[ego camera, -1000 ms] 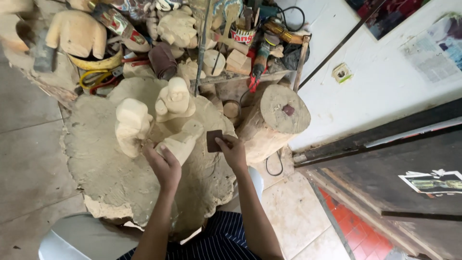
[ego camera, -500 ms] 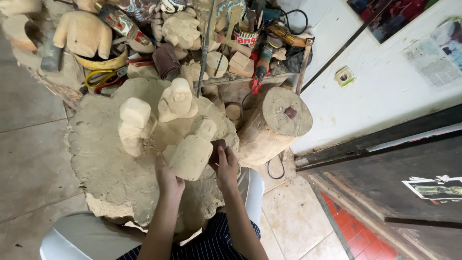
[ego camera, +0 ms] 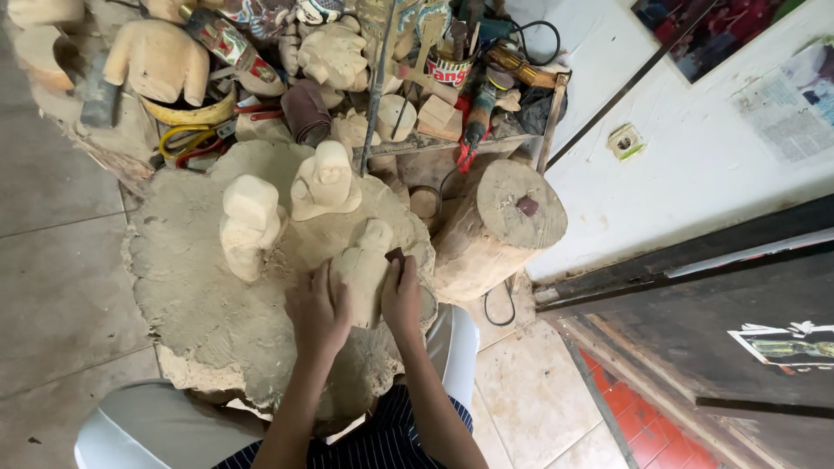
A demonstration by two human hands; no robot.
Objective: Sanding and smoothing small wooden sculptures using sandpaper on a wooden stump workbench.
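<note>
- Figures of pale wood: three on the dusty slab [ego camera: 200, 304].
- Left hand [ego camera: 317, 313] clasps one wooden figure [ego camera: 365, 265].
- Right hand [ego camera: 401, 295] presses one dark sanding pad [ego camera: 395, 255] on it.
- Two other carvings [ego camera: 252, 221] stand upright nearby.

Wooden figure [ego camera: 365, 269] lowered onto slab [ego camera: 200, 304] — both hands closer, dark sanding block [ego camera: 395, 255] pressed against it

Soft even daylight, brightest on the white wall [ego camera: 695, 165], dim dark panel [ego camera: 721, 330] below that wall, faint shadows under the carved figures [ego camera: 326, 182], wide-angle bending at edges, slight softness throughout, no glare
</note>
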